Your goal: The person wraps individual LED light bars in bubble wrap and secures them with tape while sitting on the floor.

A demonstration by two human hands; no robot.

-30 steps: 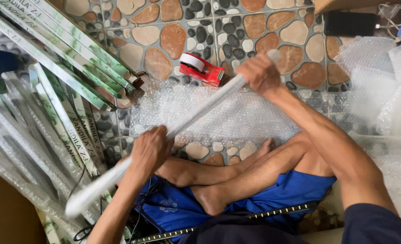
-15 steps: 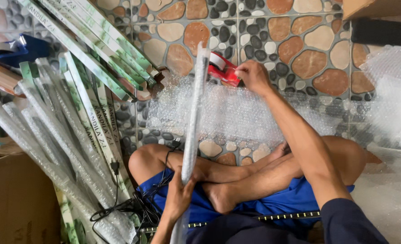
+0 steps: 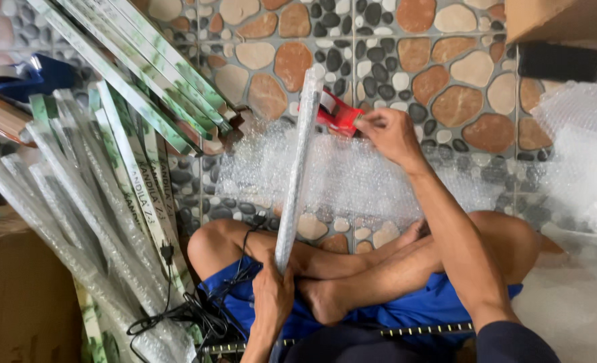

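**A:** Head view, left side?

**B:** Left hand (image 3: 271,296) closed around the near end of a long bubble-wrapped tube (image 3: 297,168), fingers curled tight on it above the crossed legs. Tube upright in the frame, running away over the bubble wrap sheet (image 3: 379,178) spread on the pebble-pattern tiled floor (image 3: 406,60).

**A:** Right side?

**B:** Right hand (image 3: 389,134) stretched forward, fingertips pinched narrow at the edge of a red tape dispenser (image 3: 335,114). Dispenser lying on the floor just beside the far end of the tube. Firm grip or mere touch: cannot tell.

**A:** Surroundings?

**B:** Heap of wrapped tubes (image 3: 76,202) leaning at left, several in green-and-white sleeves (image 3: 150,74). Cardboard box (image 3: 23,302) at lower left. Black cable (image 3: 177,316) looped near the left knee. Blue tape dispenser (image 3: 29,74) at upper left. More bubble wrap (image 3: 581,154) piled at right.
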